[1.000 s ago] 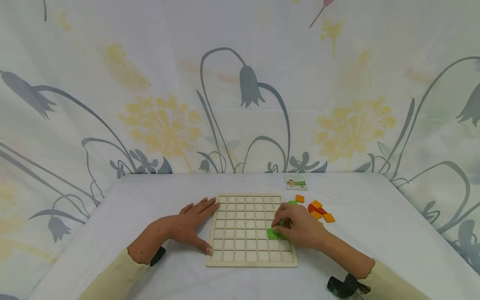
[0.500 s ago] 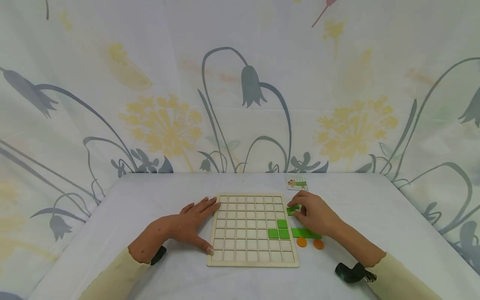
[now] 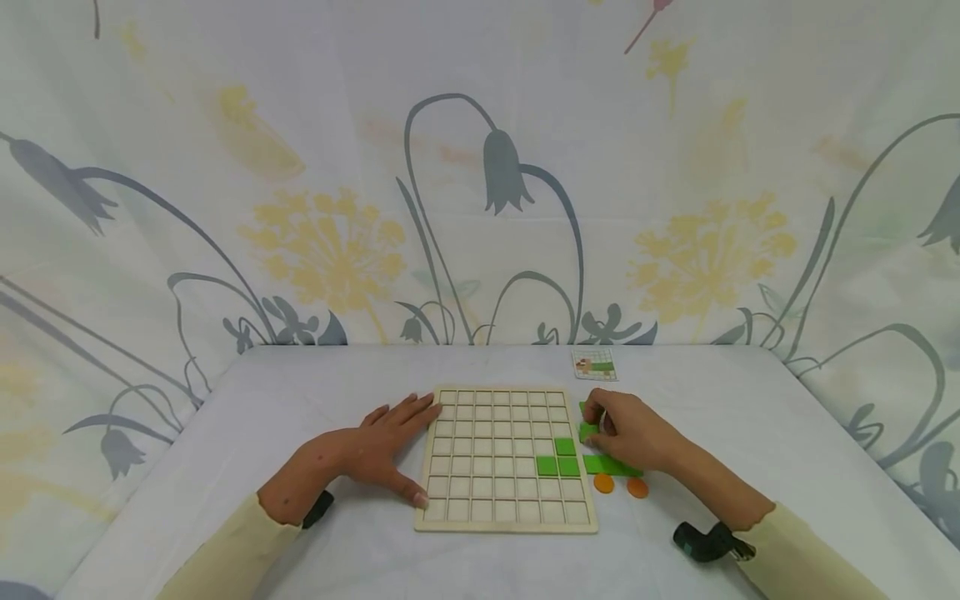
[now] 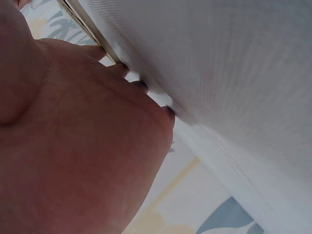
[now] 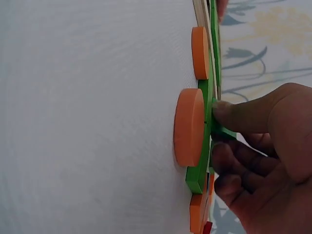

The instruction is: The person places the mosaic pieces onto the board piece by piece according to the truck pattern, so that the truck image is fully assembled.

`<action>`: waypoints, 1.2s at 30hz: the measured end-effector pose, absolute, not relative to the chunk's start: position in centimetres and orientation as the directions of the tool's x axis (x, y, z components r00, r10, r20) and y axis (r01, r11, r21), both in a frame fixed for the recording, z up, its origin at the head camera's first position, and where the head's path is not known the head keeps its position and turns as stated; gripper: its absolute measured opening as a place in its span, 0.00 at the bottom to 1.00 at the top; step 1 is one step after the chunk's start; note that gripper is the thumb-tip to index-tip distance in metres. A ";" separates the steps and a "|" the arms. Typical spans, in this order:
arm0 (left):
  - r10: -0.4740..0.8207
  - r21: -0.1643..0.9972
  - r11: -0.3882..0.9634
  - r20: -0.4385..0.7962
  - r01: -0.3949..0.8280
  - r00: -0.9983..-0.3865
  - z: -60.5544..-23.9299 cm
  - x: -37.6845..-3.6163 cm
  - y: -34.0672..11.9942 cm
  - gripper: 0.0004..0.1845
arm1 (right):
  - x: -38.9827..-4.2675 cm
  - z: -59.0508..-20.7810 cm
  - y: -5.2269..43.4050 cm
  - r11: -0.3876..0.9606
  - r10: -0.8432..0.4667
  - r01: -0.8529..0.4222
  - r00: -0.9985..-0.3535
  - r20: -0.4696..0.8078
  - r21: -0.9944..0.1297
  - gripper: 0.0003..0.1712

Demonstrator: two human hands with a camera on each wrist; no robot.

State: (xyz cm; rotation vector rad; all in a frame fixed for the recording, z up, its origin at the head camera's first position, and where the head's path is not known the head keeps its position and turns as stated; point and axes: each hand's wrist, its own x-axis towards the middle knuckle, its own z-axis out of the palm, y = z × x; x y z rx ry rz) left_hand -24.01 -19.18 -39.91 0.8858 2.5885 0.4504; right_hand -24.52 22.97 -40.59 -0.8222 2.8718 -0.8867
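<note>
A wooden grid board (image 3: pixel 487 492) lies on the white table. Three green square tiles sit in its cells: one (image 3: pixel 565 447) above a pair (image 3: pixel 557 467). My right hand (image 3: pixel 596 425) is just off the board's right edge and pinches a small green tile (image 3: pixel 587 432) between thumb and fingers; the right wrist view shows the same green tile (image 5: pixel 222 131) in the pinch. My left hand (image 3: pixel 382 450) lies flat on the cloth against the board's left edge, fingers straight. The left palm (image 4: pixel 73 146) fills the left wrist view.
A green strip of tiles (image 3: pixel 611 465) and two orange discs (image 3: pixel 603 483) (image 3: pixel 637 487) lie right of the board, below my right hand. A small picture card (image 3: pixel 594 364) lies behind them. A flower-print curtain backs the table.
My right hand left the board's green tiles, reached right, picked up a green tile and now brings it slightly down toward the board's edge. The left hand has not moved.
</note>
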 end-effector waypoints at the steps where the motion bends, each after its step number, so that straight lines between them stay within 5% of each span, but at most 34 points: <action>1: 0.635 0.409 0.751 -0.237 0.518 -0.735 -39.9 -24.0 -19.2 0.69 | -24.5 -40.5 22.9 0.694 -0.484 -0.469 -0.866 0.128 -0.546 0.09; 9: 0.637 0.418 0.750 -0.243 0.513 -0.732 -39.9 -24.1 -19.0 0.69 | -24.4 -40.8 21.3 0.626 -0.424 -0.498 -0.863 0.274 -0.600 0.08; 18: 0.632 0.414 0.755 -0.254 0.508 -0.732 -40.0 -24.3 -19.1 0.69 | -24.5 -40.9 18.7 0.553 -0.485 -0.486 -0.848 0.212 -0.677 0.06; 26: 0.630 0.409 0.758 -0.259 0.508 -0.732 -39.9 -24.2 -19.1 0.70 | -24.5 -40.7 18.1 0.596 -0.502 -0.475 -0.850 0.161 -0.648 0.06; 36: 0.640 0.416 0.750 -0.256 0.515 -0.725 -39.6 -24.2 -19.0 0.69 | -26.0 -40.6 19.8 0.616 -0.501 -0.570 -0.816 0.288 -0.544 0.07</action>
